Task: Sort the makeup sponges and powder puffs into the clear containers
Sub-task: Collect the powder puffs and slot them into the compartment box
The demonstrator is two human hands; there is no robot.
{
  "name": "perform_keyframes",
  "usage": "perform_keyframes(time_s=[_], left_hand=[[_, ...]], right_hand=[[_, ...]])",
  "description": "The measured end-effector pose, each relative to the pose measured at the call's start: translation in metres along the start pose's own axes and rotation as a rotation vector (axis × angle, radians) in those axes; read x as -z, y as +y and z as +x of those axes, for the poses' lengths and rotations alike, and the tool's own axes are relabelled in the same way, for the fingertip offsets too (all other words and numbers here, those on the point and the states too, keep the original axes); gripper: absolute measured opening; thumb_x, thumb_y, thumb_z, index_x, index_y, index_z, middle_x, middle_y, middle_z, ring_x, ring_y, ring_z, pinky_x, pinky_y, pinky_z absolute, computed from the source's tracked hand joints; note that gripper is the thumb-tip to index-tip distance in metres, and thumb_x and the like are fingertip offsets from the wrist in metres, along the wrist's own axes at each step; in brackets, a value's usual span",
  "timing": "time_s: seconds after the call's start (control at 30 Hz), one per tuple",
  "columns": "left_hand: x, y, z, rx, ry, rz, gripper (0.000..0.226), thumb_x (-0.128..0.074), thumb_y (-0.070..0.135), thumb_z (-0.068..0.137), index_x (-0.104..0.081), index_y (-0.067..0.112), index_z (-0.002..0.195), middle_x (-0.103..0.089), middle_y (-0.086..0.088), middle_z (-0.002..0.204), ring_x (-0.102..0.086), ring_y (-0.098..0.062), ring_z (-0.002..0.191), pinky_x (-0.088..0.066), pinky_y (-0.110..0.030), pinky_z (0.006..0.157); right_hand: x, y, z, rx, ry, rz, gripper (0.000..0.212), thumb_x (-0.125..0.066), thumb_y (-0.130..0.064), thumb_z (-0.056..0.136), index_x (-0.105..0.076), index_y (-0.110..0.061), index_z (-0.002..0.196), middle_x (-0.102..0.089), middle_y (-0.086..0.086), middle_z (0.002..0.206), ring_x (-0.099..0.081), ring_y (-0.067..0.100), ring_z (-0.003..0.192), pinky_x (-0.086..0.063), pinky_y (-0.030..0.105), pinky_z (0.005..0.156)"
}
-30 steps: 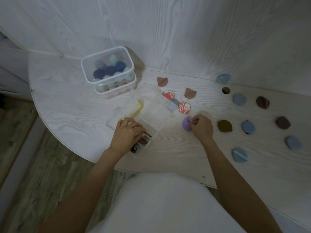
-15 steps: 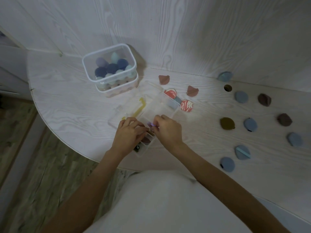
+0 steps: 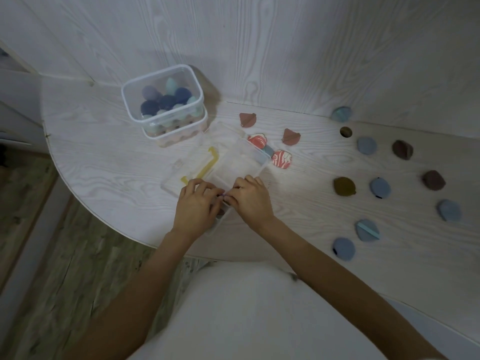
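A flat clear compartment box (image 3: pixel 241 159) lies open near the table's front edge, its lid with a yellow latch (image 3: pixel 205 167) folded out to the left. My left hand (image 3: pixel 196 206) and my right hand (image 3: pixel 250 200) meet over its near end, fingertips pinching a small purple puff (image 3: pixel 222 195) that is mostly hidden. Two stacked clear tubs (image 3: pixel 166 105) at the back left hold blue, purple and teal sponges. Loose puffs lie to the right: red-marbled (image 3: pixel 282 159), brown (image 3: pixel 248 119), olive (image 3: pixel 344 186), several blue (image 3: pixel 379 187).
The round white table (image 3: pixel 104 162) stands in a corner of white panelled walls. It has a cable hole (image 3: pixel 345 132) at the back right. The table's curved edge drops to a wooden floor (image 3: pixel 52 255) on the left.
My right hand carried the purple puff from the table leftward to the compartment box, where it now meets my left hand. The view has shifted slightly.
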State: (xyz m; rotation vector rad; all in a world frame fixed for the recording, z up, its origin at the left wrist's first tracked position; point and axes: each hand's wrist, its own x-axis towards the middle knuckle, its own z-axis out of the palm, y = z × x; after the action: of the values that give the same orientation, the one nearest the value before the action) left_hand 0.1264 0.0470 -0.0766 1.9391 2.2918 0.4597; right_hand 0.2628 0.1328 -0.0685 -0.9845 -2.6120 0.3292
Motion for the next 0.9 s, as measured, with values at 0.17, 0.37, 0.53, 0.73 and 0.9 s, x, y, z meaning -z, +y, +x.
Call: perform_keyframes(time_s=[0.17,0.37,0.53,0.73,0.9], left_hand=[[-0.001,0.015,-0.003,0.087,0.022,0.034,0.037,-0.043,0.041,0.086,-0.069,0.017,0.094,-0.065,-0.003,0.097,-0.045,-0.026,0.105,-0.044,-0.039,0.078],[-0.001,0.027,0.000,0.180,-0.014,0.059,0.052,-0.047,0.062,0.076,-0.070,0.020,0.096,-0.066,-0.001,0.095,-0.042,-0.025,0.107,-0.045,-0.040,0.080],[-0.004,0.028,0.001,0.205,-0.006,0.061,0.057,-0.046,0.064,0.074,-0.070,0.018,0.097,-0.067,-0.002,0.093,-0.045,-0.028,0.107,-0.048,-0.040,0.080],[-0.002,0.027,-0.001,0.192,-0.021,0.038,0.058,-0.044,0.064,0.074,-0.069,0.017,0.095,-0.068,-0.001,0.093,-0.047,-0.028,0.110,-0.048,-0.038,0.085],[0.005,0.024,-0.008,0.163,-0.020,0.021,0.052,-0.044,0.059,0.076,-0.070,0.018,0.096,-0.071,0.004,0.095,-0.051,-0.024,0.114,-0.049,-0.030,0.082]], right_hand=[[0.033,0.049,-0.023,-0.298,0.183,0.323,0.017,-0.058,-0.022,0.087,-0.071,-0.011,0.085,-0.066,0.005,0.081,-0.056,0.019,0.074,-0.042,0.030,0.069],[0.043,0.158,-0.086,-0.616,0.169,-0.001,0.032,-0.039,-0.015,0.089,-0.067,-0.006,0.101,-0.062,0.019,0.103,-0.054,0.041,0.093,-0.043,0.043,0.080],[0.054,0.186,-0.084,-0.890,-0.141,-0.038,0.039,-0.053,-0.014,0.092,-0.046,-0.010,0.130,-0.037,0.025,0.137,-0.037,0.043,0.120,-0.039,0.051,0.091],[0.068,0.159,-0.065,-0.725,0.067,0.404,0.014,-0.061,0.004,0.080,-0.064,-0.007,0.088,-0.061,0.009,0.094,-0.054,0.022,0.089,-0.040,0.029,0.073],[0.079,0.072,-0.026,-0.441,0.056,0.632,0.031,-0.060,-0.001,0.086,-0.059,-0.013,0.113,-0.062,0.005,0.103,-0.056,0.014,0.089,-0.043,0.014,0.071]])
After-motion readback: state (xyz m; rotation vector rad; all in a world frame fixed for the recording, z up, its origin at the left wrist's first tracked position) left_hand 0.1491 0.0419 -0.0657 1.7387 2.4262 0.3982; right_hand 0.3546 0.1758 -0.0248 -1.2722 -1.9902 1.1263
